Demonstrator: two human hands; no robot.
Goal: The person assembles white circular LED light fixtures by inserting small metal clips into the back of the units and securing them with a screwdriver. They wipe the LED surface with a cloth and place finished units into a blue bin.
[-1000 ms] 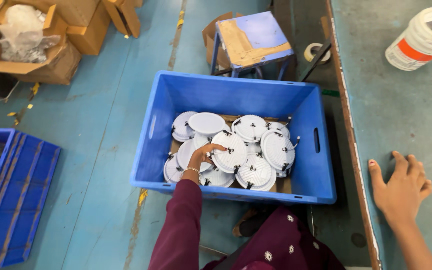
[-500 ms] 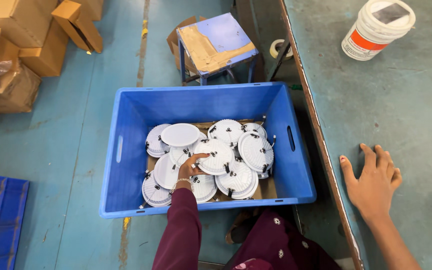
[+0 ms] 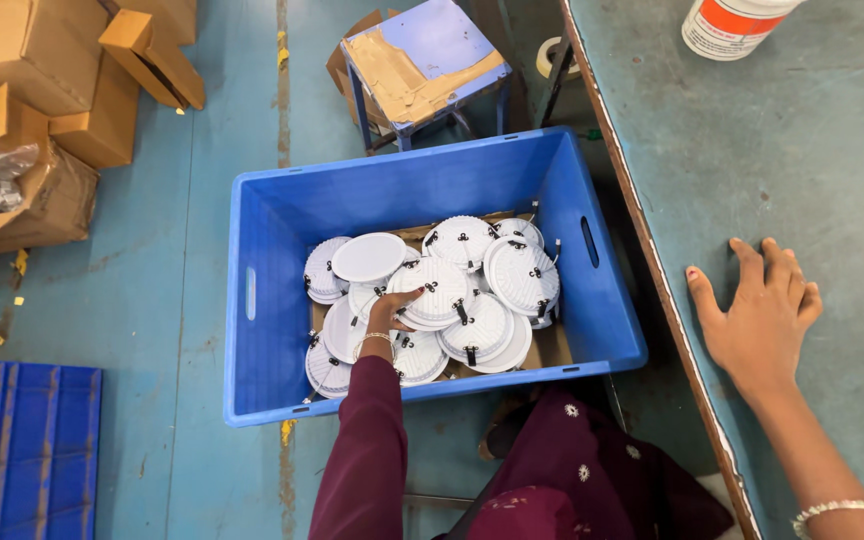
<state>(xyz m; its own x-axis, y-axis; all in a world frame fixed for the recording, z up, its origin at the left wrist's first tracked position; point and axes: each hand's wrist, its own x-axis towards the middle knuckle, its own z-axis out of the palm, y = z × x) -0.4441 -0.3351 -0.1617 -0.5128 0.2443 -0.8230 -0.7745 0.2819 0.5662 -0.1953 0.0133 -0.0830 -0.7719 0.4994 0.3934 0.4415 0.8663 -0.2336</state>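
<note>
One white disc (image 3: 439, 290) under left hand (image 3: 392, 312)

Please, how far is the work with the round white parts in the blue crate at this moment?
Done: nothing shows as taken out; the table near the right hand bears no white disc. In hand: the left hand is inside the blue crate, fingers on one white disc on top of the pile. Left: about a dozen discs lie in the crate.
</note>
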